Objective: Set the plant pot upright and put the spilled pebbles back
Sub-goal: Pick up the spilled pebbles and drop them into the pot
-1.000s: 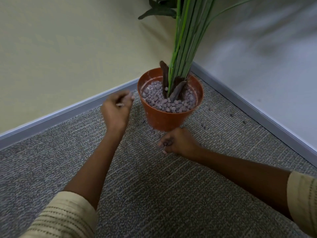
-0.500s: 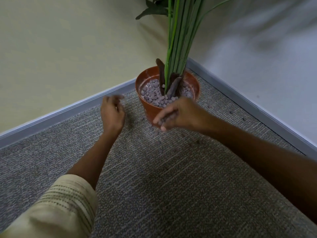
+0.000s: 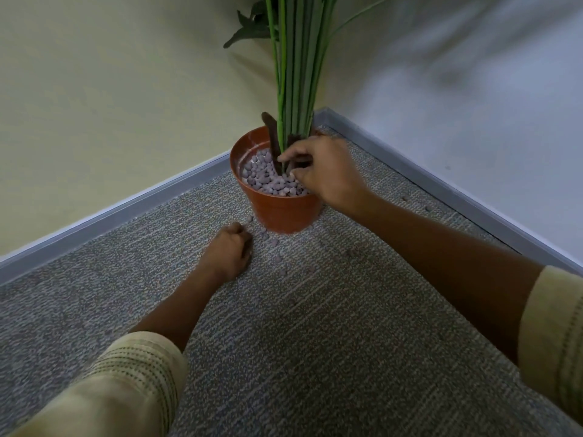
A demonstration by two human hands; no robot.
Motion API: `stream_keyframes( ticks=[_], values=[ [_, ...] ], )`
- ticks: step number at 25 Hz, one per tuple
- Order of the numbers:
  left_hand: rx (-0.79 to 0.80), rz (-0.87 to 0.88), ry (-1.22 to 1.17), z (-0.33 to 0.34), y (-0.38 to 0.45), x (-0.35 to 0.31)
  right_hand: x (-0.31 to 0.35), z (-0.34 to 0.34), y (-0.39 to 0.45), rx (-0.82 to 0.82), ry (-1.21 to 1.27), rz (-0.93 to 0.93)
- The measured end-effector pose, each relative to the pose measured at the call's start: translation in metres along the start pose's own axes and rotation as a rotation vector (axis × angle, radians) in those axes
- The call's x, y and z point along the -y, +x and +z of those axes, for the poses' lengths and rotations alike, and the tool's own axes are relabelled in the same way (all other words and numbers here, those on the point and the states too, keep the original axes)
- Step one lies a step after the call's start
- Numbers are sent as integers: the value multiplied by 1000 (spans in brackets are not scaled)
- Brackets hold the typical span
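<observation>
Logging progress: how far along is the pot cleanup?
Done: the pot stands upright on the carpet, with pebbles filling it.
In hand: the right hand is over the rim with curled fingers, apparently dropping pebbles in; the left hand is down on the carpet at the loose ones.
Left: stray pebbles by the base and a few near the baseboard.

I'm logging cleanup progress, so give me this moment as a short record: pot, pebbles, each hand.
pot: orange plant pot upright on the carpet in the wall corner
pebbles: most in the pot; some loose pebbles on the carpet by its base
right hand: over the pot rim, fingers curled
left hand: on the carpet, fingers curled among the loose pebbles
</observation>
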State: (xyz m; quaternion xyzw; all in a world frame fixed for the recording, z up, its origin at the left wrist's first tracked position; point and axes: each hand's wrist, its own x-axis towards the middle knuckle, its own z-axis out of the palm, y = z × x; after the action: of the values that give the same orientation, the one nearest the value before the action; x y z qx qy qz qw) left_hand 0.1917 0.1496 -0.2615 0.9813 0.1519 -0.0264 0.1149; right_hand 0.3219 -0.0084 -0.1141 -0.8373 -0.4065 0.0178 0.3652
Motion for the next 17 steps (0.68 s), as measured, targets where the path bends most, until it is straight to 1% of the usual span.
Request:
stream_keyframes(
  ticks=[2, 4, 5, 6, 7, 9, 11, 12, 13, 14, 16, 17],
  values=[
    [-48, -15, -51, 3, -7, -3, -4, 2, -9, -77, 2, -72],
    [-73, -56, -99, 4, -13, -5, -12, 9, -24, -107, -3, -129],
    [-89, -84, -124, 4, -15, -4, -17, 15, -32, -93, -25, -153],
    [-120, -118, -169, 3, -17, -4, -24, 23, -42, -44, -79, -166],
    [-161, -165, -240, 2, -18, -5, -31, 32, -51, 45, -160, -159],
    [-187, -260, -462, -1, -16, -12, -49, 50, -64, 297, -330, -37],
    [-92, -293, -679, -2, -10, -26, -63, 61, -73, 521, -402, 131],
    [-27, -277, -715, -1, -8, -35, -68, 65, -76, 596, -411, 179],
    [13, -238, -680, 1, -6, -42, -72, 67, -78, 637, -410, 199],
    [19, -186, -592, 4, -5, -47, -74, 70, -80, 636, -397, 191],
    [-12, -125, -426, 9, -7, -51, -78, 75, -84, 595, -373, 127],
    [-22, -121, -402, 11, -8, -52, -79, 77, -85, 589, -381, 85]
  ],
)
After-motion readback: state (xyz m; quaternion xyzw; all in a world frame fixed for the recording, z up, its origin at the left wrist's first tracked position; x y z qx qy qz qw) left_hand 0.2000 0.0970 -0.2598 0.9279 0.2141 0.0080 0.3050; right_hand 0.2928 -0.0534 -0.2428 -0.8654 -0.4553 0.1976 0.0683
